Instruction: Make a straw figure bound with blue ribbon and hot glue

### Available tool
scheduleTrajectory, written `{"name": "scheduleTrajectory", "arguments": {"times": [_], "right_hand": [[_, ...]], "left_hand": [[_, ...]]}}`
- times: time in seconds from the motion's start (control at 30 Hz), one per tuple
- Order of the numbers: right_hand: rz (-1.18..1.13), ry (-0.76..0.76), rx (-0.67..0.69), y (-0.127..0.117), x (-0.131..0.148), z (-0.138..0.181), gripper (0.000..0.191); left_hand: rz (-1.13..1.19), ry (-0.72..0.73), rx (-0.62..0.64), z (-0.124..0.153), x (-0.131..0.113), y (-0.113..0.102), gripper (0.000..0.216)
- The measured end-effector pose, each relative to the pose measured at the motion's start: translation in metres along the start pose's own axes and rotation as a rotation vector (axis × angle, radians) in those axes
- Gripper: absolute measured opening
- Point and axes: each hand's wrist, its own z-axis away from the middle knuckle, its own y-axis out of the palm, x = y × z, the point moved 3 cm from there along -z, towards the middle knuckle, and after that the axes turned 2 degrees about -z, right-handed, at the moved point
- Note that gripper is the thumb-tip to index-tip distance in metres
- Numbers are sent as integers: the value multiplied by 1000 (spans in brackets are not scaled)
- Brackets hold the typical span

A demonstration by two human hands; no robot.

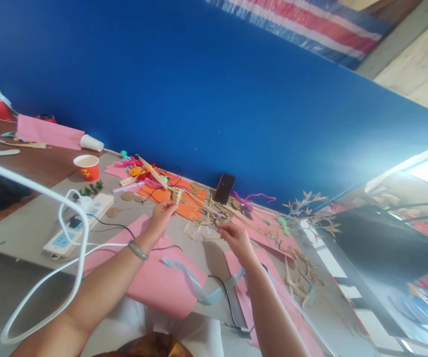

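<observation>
My left hand [164, 217], with a bracelet [138, 249] at the wrist, is raised over the table with thumb and fingers pinched. A small pale, straw-like strip [179, 197] sticks up from its fingertips. Across from it, my right hand [238, 240] is also pinched, its fingertips beside a pile of thin dry stalks [209, 210]. Whatever is between those fingers is too small to make out. Behind the hands lies an orange sheet [191, 210] with scraps on it. A dark phone [225, 188] leans near the blue wall.
Pink paper sheets [169, 287] and a pale blue ribbon [208, 297] lie before me. At left are a power strip [78, 225], a paper cup [86, 167] and a looping white cable [83, 248]. Dried leafy twigs [310, 210] stand at right. A blue partition [184, 89] rises behind.
</observation>
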Motion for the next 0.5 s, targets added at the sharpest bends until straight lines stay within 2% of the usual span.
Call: {"name": "scheduleTrajectory", "arguments": {"times": [0.07, 0.2, 0.33, 0.5], "right_hand": [[-137, 3, 4, 1, 3, 2, 22], [-333, 16, -66, 6, 10, 3, 40], [-395, 53, -82, 18, 9, -1, 29], [-460, 95, -53, 41, 10, -9, 31]], "left_hand": [[2, -8, 15, 2, 0, 1, 25], [17, -2, 93, 8, -2, 6, 25], [25, 1, 158, 17, -6, 10, 26], [8, -6, 195, 21, -6, 12, 28]]}}
